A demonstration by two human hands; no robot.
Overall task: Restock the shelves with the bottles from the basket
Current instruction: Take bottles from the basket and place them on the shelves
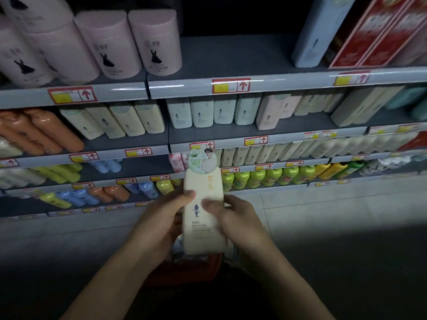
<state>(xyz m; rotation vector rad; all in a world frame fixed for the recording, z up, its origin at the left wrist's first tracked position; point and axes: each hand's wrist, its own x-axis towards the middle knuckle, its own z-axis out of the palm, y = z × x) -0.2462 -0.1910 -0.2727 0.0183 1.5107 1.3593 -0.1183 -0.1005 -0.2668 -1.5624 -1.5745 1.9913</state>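
Note:
A tall cream bottle (203,229) with a round paper tag at its neck stands upright in front of me, held between both hands. My left hand (159,220) grips its left side with the thumb across the front. My right hand (238,220) grips the right side, thumb on the label. Below the bottle a red basket (184,271) shows dimly between my forearms, mostly hidden. The shelves (231,86) rise ahead, with a row of similar cream bottles (129,121) on the second level.
Pink bottles (115,42) fill the top shelf at left; a wide bare gap (235,54) lies beside them. Red boxes (381,31) and a pale blue bottle (316,33) stand at top right. Lower shelves hold orange, green and blue bottles. Tiled floor (323,215) lies below.

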